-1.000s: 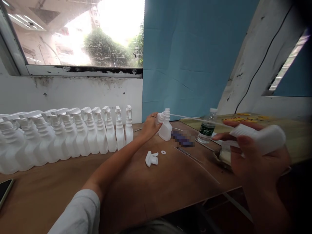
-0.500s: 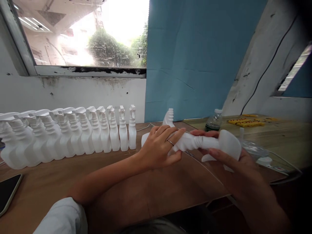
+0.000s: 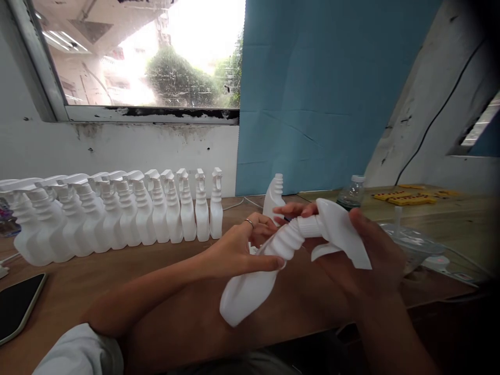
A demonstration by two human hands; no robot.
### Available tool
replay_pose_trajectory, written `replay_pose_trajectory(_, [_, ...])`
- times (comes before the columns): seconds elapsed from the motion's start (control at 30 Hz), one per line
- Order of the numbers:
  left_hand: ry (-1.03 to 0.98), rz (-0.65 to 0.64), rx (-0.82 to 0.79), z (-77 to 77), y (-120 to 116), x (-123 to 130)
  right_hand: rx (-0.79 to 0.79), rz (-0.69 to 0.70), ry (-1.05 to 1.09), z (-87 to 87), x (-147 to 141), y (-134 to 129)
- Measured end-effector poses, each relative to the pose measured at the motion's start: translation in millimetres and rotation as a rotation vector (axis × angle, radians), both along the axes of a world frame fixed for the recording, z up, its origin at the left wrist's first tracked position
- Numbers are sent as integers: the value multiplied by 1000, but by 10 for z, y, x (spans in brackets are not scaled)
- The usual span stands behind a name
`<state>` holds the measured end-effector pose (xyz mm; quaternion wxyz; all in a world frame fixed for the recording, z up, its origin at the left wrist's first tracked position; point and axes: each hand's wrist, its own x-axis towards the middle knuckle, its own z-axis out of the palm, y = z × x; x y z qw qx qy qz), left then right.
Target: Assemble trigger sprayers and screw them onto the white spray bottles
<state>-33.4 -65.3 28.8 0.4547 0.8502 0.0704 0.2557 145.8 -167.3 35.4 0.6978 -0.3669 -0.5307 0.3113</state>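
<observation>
A white spray bottle [image 3: 250, 294] is tilted in front of me, its base down to the left and its trigger head [image 3: 339, 226] up to the right. My left hand [image 3: 244, 245] is closed round the ribbed neck, with the thumb lying across it. At the other end my right hand [image 3: 371, 255] holds the trigger head, its fingers partly hidden behind it. The head sits on the neck at a ribbed collar. Behind my hands stands a white bottle without a head [image 3: 274, 195].
A row of white spray bottles [image 3: 142, 213] lines the table on the left. A phone [image 3: 19, 307] lies at the near left. To the right are a clear drink bottle [image 3: 351, 192], a clear plastic container [image 3: 406, 237] and yellow pieces [image 3: 406, 198].
The spray bottle has gone from nearly level to tilted, its base swinging down toward me. My left hand has shifted its hold on the neck, thumb now in front. The view has moved slightly left.
</observation>
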Motion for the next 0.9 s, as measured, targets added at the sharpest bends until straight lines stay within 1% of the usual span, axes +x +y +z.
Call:
replay_pose_trajectory(0.1, [-47,-127,-181,-67,58,77,11,144,96,-46,52,104])
replay_pose_trajectory(0.17, [-73,-190,-269,-120,94,126,-14,192,127,-59,75,130])
replay_pose_trajectory(0.23, [-79,-232,-356,-156,126,160,-51,172,138,-62,91,137])
replay_pose_trajectory(0.33, [-47,-267,-474,-164,170,173,-75,140,159,-66,130,146])
replay_pose_trajectory(0.43, [1,-303,-523,-134,234,152,-93,161,124,-78,179,164])
replay_pose_trajectory(0.53, [60,-314,-496,-101,316,118,-96,190,19,-99,177,192])
replay_pose_trajectory(0.63, [114,-306,-405,-72,376,82,-57,161,-50,-141,96,258])
replay_pose_trajectory(0.7, [120,-262,-290,-43,377,52,-29,102,-37,-188,13,325])
replay_pose_trajectory(0.77, [36,-149,-83,1,337,12,0,44,8,-241,-81,394])
replay_pose_trajectory(0.87, [-216,74,306,90,221,-67,67,-5,54,-313,-218,455])
replay_pose_trajectory(0.9, [-287,132,405,120,177,-95,94,-13,52,-331,-259,459])
